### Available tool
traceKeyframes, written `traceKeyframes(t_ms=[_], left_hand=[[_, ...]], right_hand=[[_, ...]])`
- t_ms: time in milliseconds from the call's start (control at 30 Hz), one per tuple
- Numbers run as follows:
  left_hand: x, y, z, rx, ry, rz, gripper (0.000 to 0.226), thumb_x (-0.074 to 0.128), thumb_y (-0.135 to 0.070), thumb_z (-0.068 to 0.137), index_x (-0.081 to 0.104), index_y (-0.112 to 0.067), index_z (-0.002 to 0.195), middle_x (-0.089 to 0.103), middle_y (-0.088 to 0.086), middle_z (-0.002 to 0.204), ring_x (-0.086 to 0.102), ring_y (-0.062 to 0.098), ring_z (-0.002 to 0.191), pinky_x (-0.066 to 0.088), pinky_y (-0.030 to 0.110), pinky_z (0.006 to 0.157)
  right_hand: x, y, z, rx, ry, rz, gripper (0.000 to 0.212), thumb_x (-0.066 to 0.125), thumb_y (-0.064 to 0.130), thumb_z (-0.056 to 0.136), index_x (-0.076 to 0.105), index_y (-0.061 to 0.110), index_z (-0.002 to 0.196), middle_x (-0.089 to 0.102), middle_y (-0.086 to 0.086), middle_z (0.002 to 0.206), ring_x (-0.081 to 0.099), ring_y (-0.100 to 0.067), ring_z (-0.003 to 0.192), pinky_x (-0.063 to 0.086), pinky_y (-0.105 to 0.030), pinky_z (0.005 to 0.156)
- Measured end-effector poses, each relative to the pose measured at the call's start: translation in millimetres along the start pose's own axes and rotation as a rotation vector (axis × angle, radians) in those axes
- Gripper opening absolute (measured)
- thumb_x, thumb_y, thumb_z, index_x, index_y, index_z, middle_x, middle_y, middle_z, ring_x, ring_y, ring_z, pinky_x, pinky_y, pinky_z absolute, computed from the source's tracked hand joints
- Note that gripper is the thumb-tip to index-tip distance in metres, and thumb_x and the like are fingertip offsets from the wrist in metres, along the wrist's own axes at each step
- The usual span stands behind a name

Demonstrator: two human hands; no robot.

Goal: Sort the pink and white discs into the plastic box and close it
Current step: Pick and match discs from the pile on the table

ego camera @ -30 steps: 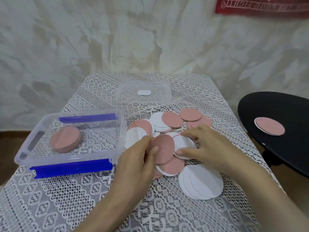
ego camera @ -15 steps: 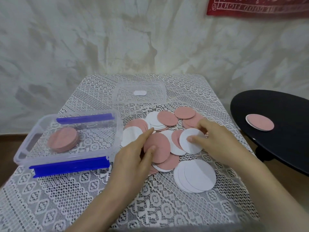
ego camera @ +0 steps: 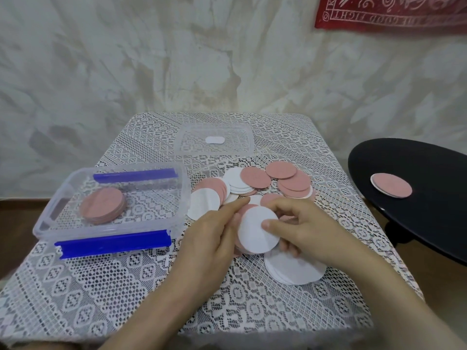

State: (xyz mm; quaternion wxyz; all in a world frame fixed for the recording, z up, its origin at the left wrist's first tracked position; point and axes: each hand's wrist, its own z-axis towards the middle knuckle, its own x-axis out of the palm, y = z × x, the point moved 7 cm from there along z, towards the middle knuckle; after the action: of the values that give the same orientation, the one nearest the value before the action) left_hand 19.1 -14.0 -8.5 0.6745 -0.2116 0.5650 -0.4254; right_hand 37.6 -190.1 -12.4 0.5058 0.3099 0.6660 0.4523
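A clear plastic box (ego camera: 54, 208) with blue clips stands at the table's left, holding a stack of pink discs (ego camera: 102, 205). Its clear lid (ego camera: 242, 149) lies at the back of the table. Loose pink and white discs (ego camera: 255, 178) are scattered in the middle. My right hand (ego camera: 303, 231) pinches a white disc (ego camera: 255, 232) with thumb on top, holding it over a small pile. My left hand (ego camera: 214, 238) touches the pile's left side, its index finger stretched over the discs. A stack of white discs (ego camera: 295, 270) lies partly under my right hand.
The table wears a white lace cloth (ego camera: 126, 286). A black round stool (ego camera: 417, 193) stands to the right, with a pink disc on a white one (ego camera: 391, 185) on top. A stained wall rises behind the table.
My right hand has carried the white disc leftward and laid it over the pink discs by my left hand. The left hand stays at the pile.
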Motion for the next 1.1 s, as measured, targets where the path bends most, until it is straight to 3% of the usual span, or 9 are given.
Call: traceKeyframes(t_ms=[67, 167, 267, 367, 567, 667, 933, 1000, 1100], left_hand=[[0.1, -1.4, 0.2, 0.013, 0.015, 0.038, 0.046, 0.046, -0.061, 0.096, 0.054, -0.045, 0.138, 0.065, -0.024, 0.111, 0.057, -0.005, 0.103, 0.053, 0.03, 0.086], [0.3, 3.8, 2.8, 0.01, 0.014, 0.069, 0.041, 0.055, -0.051, 0.096, 0.052, -0.048, 0.138, 0.065, -0.019, 0.111, 0.057, -0.002, 0.101, 0.052, 0.033, 0.088], [-0.5, 9.9, 4.3, -0.007, 0.008, 0.039, 0.039, 0.05, -0.044, 0.098, 0.05, -0.049, 0.137, 0.065, -0.014, 0.113, 0.058, 0.002, 0.104, 0.057, 0.037, 0.084], [-2.2, 13.5, 4.4, -0.027, 0.011, 0.047, 0.036, 0.05, -0.036, 0.103, 0.052, -0.048, 0.136, 0.066, -0.012, 0.115, 0.059, 0.006, 0.107, 0.056, 0.037, 0.086], [-3.8, 18.8, 4.8, -0.035, 0.02, 0.033, 0.034, 0.048, -0.036, 0.103, 0.052, -0.052, 0.133, 0.067, -0.01, 0.112, 0.063, 0.003, 0.102, 0.059, 0.031, 0.078], [-4.7, 17.4, 4.7, -0.039, 0.011, 0.013, 0.033, 0.049, -0.035, 0.103, 0.055, -0.049, 0.133, 0.067, -0.01, 0.114, 0.061, -0.003, 0.101, 0.056, 0.02, 0.075], [-8.4, 15.5, -1.1, -0.011, 0.002, 0.097, 0.037, 0.045, -0.042, 0.102, 0.05, -0.051, 0.137, 0.068, -0.013, 0.103, 0.06, 0.003, 0.097, 0.053, 0.037, 0.082], [-10.4, 15.6, -3.2, -0.007, -0.001, 0.102, 0.037, 0.048, -0.04, 0.101, 0.052, -0.051, 0.137, 0.067, -0.011, 0.09, 0.06, 0.004, 0.085, 0.052, 0.035, 0.075], [-13.4, 13.6, -7.1, -0.004, -0.006, 0.122, 0.038, 0.049, -0.039, 0.1, 0.052, -0.051, 0.137, 0.065, -0.014, 0.093, 0.058, 0.001, 0.085, 0.048, 0.029, 0.073]], right_hand=[[6.1, 3.2, 3.1, -0.029, 0.011, 0.029, 0.001, 0.069, 0.017, 0.096, 0.07, 0.016, 0.097, 0.068, -0.017, 0.079, 0.059, -0.019, 0.053, 0.047, -0.042, 0.053], [8.3, 6.1, 7.3, -0.04, 0.028, 0.015, 0.006, 0.067, 0.014, 0.097, 0.068, 0.016, 0.091, 0.064, 0.003, 0.063, 0.056, -0.007, 0.049, 0.045, -0.029, 0.047], [-3.4, 0.9, 13.8, -0.026, -0.034, -0.084, 0.014, 0.062, 0.013, 0.099, 0.07, 0.022, 0.092, 0.064, 0.015, 0.061, 0.054, -0.004, 0.051, 0.046, -0.031, 0.053], [-31.3, -10.0, 19.9, 0.017, -0.213, -0.326, 0.013, 0.065, 0.028, 0.096, 0.072, 0.034, 0.105, 0.068, 0.014, 0.078, 0.055, 0.003, 0.06, 0.042, -0.026, 0.064], [-44.2, -20.2, 22.4, 0.165, -0.159, -0.66, 0.066, 0.069, 0.056, 0.088, 0.048, 0.035, 0.147, 0.06, 0.016, 0.112, 0.054, -0.008, 0.1, 0.039, -0.031, 0.081], [-41.6, -24.8, 26.1, 0.127, -0.124, -0.642, 0.057, 0.067, 0.054, 0.089, 0.053, 0.037, 0.142, 0.054, 0.016, 0.087, 0.05, -0.001, 0.077, 0.036, -0.029, 0.066], [-40.9, -26.1, 26.9, 0.154, -0.065, -0.637, 0.068, 0.069, 0.054, 0.087, 0.046, 0.038, 0.149, 0.05, 0.012, 0.08, 0.051, -0.006, 0.075, 0.042, -0.033, 0.07], [-40.4, -24.7, 24.0, 0.168, -0.061, -0.625, 0.065, 0.073, 0.052, 0.085, 0.05, 0.037, 0.144, 0.046, 0.019, 0.083, 0.048, -0.002, 0.077, 0.041, -0.033, 0.074], [-45.0, -21.9, 18.6, 0.201, -0.172, -0.503, 0.036, 0.081, 0.043, 0.08, 0.056, 0.036, 0.105, 0.052, 0.017, 0.091, 0.053, -0.004, 0.08, 0.042, -0.032, 0.071]])
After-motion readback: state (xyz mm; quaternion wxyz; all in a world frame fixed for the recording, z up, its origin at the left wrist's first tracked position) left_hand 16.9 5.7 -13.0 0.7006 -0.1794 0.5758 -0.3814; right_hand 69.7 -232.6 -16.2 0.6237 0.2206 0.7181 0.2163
